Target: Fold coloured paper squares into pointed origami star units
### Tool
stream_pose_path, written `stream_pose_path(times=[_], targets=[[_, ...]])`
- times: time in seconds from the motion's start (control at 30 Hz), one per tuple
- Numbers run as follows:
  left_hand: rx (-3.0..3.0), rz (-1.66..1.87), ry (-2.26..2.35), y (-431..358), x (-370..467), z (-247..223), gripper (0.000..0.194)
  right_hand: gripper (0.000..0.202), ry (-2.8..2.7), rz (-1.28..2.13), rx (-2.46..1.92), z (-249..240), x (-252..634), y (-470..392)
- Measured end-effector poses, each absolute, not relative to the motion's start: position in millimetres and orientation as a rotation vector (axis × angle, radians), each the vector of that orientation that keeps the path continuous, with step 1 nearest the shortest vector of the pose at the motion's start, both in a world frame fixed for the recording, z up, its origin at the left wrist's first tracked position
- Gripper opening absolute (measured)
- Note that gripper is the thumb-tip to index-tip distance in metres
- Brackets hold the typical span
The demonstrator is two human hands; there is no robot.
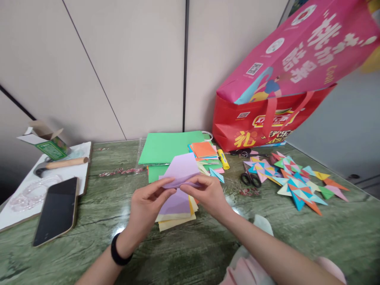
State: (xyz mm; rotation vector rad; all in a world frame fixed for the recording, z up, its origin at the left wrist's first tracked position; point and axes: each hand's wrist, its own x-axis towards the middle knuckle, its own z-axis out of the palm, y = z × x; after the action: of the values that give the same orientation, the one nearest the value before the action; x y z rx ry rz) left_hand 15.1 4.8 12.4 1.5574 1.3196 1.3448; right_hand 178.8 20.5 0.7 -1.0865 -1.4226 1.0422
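A sheet of purple paper (183,164) is held up between both hands, its near edge folded over. My left hand (150,202), with a black band on the wrist, pinches the fold at its left side. My right hand (209,194) grips the same fold further right, thumb and fingers closed on it. The two thumbs are close together at the middle of the edge. Beneath the hands lies a stack of purple and yellow paper sheets (176,225) on the green table (127,253). The fingers hide part of the fold.
Behind are green sheets (166,146), orange paper squares (203,149) and a yellow glue stick (223,159). Black-handled scissors (251,179) and folded paper stars (299,186) lie right. Red bag (228,126) stands behind. Left: phone (56,211), wooden-handled tool (67,163), opened box (52,144).
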Motion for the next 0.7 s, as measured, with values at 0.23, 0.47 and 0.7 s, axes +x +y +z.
stream_pose_path(times=[0.23, 0.47, 0.7], targets=[[1.293, 1.387, 1.207, 5.6, 15.3, 15.8, 0.020, 0.014, -1.446, 0.989, -1.127, 0.3, 180.1, 22.6], [1.240, 1.328, 1.152, 9.7, 13.6, 19.3, 0.028, 0.015, -1.455, 1.015, -1.121, 1.4, 181.4, 23.6], [1.316, 1.292, 1.279, 10.4, 11.3, 16.9, 0.027, 0.013, -1.460, 0.997, -1.125, 1.4, 182.0, 24.6]])
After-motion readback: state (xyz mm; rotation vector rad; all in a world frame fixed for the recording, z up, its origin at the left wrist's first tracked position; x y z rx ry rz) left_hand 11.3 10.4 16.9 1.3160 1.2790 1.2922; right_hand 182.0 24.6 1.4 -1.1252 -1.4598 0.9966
